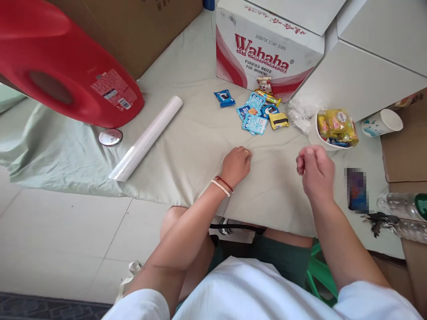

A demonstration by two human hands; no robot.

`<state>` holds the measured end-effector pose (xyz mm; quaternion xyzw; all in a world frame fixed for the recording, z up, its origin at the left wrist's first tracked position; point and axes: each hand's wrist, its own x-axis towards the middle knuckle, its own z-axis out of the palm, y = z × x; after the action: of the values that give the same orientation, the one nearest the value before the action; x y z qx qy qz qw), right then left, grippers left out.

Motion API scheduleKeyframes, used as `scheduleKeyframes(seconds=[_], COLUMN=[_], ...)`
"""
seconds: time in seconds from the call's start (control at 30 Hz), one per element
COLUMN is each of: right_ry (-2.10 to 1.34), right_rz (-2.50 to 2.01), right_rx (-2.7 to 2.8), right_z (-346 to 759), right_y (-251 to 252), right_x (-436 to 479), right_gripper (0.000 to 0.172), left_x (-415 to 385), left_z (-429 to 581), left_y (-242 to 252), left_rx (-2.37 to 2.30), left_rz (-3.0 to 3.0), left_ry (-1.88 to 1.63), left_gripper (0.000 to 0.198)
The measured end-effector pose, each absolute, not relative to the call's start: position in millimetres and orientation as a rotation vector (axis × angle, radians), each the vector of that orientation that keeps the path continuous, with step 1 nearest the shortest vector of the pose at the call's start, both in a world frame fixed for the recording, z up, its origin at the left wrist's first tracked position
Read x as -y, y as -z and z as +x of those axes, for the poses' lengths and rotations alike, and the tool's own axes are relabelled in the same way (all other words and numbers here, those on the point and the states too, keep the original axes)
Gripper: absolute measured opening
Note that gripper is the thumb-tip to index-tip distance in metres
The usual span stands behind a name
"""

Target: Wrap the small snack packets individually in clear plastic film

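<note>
My left hand rests on the pale cloth, its fingers curled under and closed, with nothing showing in it. My right hand is raised over the cloth in a fist, slightly blurred, and no object sticks out of it. Just beyond the right hand stands a white bowl holding yellow snack packets and some blue ones. Ahead of my left hand lies a loose pile of small snack packets, among them light blue packets, a yellow packet and, off to the left, a dark blue packet.
A Wahaha carton stands behind the packets, beside crumpled clear plastic. A paper cup lies tipped at right, near plastic bottles and keys. Leftward are a white roll, a round lid and a red jug.
</note>
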<state>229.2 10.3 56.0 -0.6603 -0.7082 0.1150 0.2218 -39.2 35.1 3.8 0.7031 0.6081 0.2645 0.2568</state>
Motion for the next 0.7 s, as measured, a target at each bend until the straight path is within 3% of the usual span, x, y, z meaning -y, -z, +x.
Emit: scheduleKeyframes(seconds=[0.17,0.23,0.43,0.57,0.7], right_ry=[-0.003,0.083,0.045,-0.447,-1.119], right_rz=[-2.146,-2.299,-2.419,-2.067,-1.655], right_rx=[1.891,1.866,1.721,1.482,1.049], right_z=[222.4,219.8,217.4,213.2,196.5], right_y=[-25.4,-20.2,-3.2,-7.0,-23.7], right_x=[-145.7,-178.1,-173.1,-99.1,-23.9], right_gripper=[0.030,0.031,0.026,0.019,0.033], left_x=[-37.9,-39.1,-39.5,-37.0,-32.8], left_z=[-41.9,-42.2,-42.5,-38.5,-27.3], left_y=[-3.2,-3.0,-5.3,-7.1,-8.8], left_rx=[-1.648,-1.638,-1.625,-1.590,-1.400], left_rz=[1.895,1.892,1.857,1.697,1.390], left_ry=[-0.728,-0.727,-0.730,-0.833,-0.975], left_gripper=[0.030,0.030,0.030,0.030,0.015])
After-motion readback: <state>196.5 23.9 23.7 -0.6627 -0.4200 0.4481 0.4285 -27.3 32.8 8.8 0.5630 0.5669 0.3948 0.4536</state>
